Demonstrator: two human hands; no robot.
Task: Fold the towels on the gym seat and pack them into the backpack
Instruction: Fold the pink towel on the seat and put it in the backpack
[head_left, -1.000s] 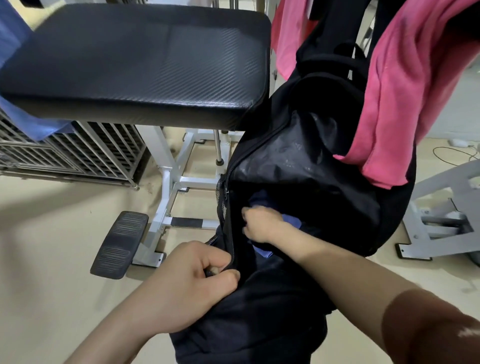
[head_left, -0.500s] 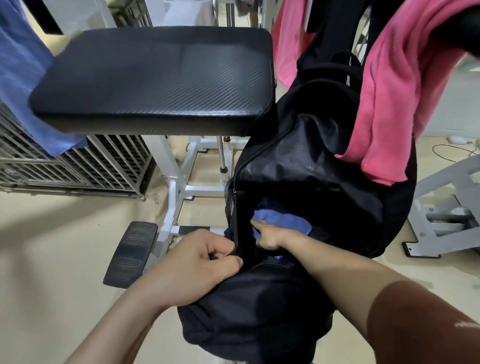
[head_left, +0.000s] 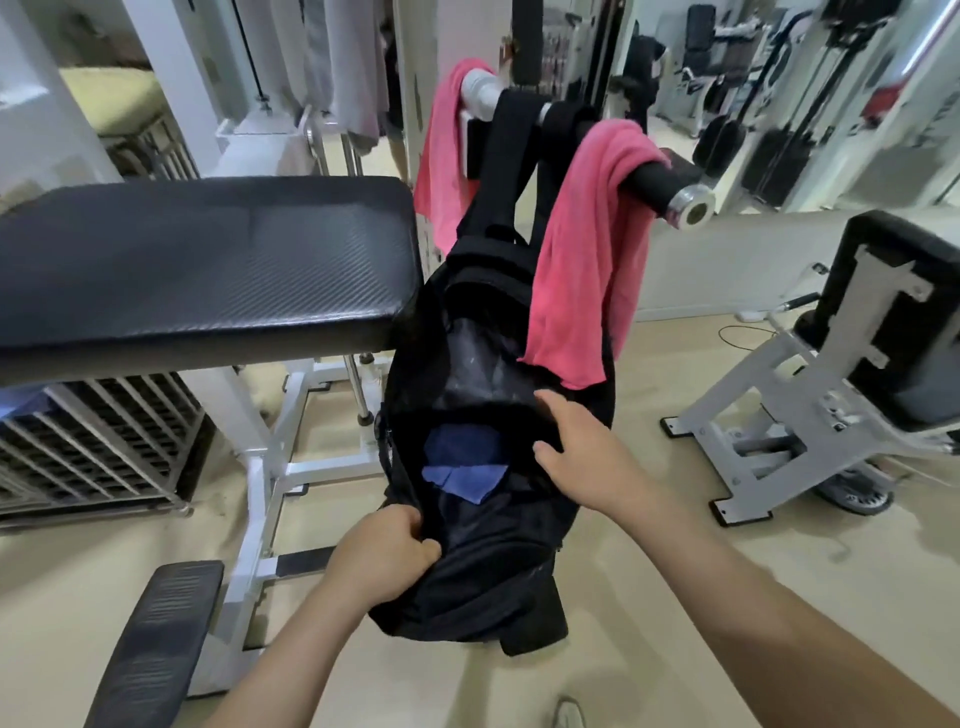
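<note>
Blue towel (head_left: 464, 468) inside backpack (head_left: 493, 587), between left hand (head_left: 385, 554) and right hand (head_left: 586, 456).

Beige floor (head_left: 675, 597), bright even light. Wire crate (head_left: 93, 447) at L, white-framed machine (head_left: 779, 415) at R; more gym gear (head_left: 774, 156) at back.

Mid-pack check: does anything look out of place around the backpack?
Yes. A pink towel hangs unfolded from the bar, draped over the backpack's upper front. The blue towel inside lies rumpled, not as a neat fold.
</note>
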